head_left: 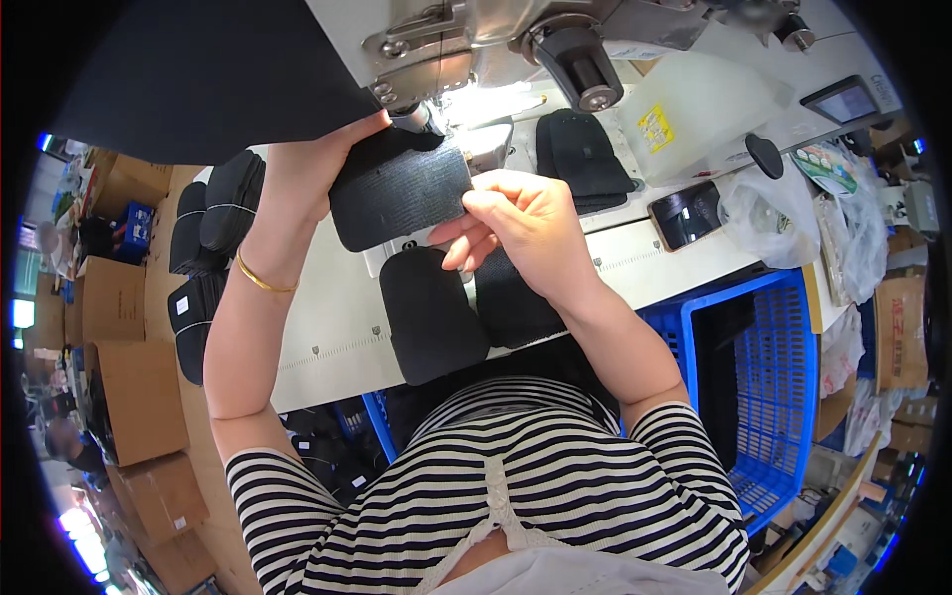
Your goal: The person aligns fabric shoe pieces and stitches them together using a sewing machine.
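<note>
A black ribbed fabric piece (397, 193) with rounded corners lies under the head of a sewing machine (421, 64). Along its left edge, my left hand (315, 164) grips it, with a finger reaching up beside the presser foot; the other fingers are partly hidden. Thumb and fingers of my right hand (526, 223) pinch its right edge. Just below, two similar black pieces, one on the left (431, 317) and one on the right (516, 302), hang over the table's front edge. The needle point cannot be made out.
Tied bundles of black pieces (230, 203) lie left; a black stack (580, 159) sits behind my right hand. Rightward are a phone (686, 216), a plastic bag (769, 213) and a blue crate (749, 397). A dark panel (198, 79) covers the upper left. Cardboard boxes (139, 397) stand farther left.
</note>
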Demonstrator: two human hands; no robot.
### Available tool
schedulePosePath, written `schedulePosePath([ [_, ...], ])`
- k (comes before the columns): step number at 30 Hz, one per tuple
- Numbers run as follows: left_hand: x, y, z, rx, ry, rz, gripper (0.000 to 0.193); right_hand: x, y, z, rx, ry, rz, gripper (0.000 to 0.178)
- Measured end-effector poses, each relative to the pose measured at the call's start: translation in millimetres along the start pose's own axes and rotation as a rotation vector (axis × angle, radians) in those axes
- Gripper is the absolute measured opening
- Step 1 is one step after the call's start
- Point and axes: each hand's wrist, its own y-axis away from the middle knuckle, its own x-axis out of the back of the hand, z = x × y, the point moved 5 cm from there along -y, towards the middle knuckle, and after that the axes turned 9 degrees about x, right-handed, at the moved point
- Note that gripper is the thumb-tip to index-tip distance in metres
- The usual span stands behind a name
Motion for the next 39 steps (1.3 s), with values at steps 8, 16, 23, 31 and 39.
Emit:
schedulePosePath([
  [8, 0, -7, 7, -0.037, -0.094, 0.049, 0.018, -1, -3, 2, 0.042, -0.060, 0.000, 0.022],
  [16, -10, 39, 24, -0.496, -0.731, 0.240, 0.030, 0, -5, 2, 0.067, -0.038, 0.032, 0.021],
  [23, -19, 71, 10, -0.687, -0.534, -0.173, 0.031, -11, 7, 5, 0.210, 0.057, 0.017, 0.030],
  [31, -22, 77, 12, -0.760, -0.611, -0.177, 0.021, -23, 12, 18, 0.209, -0.127, -0.028, 0.032],
  [39, -42, 105, 10, -1.255, -0.930, 0.053, 0.029, -31, 16, 23, 0.210, -0.217, 0.011, 0.028],
])
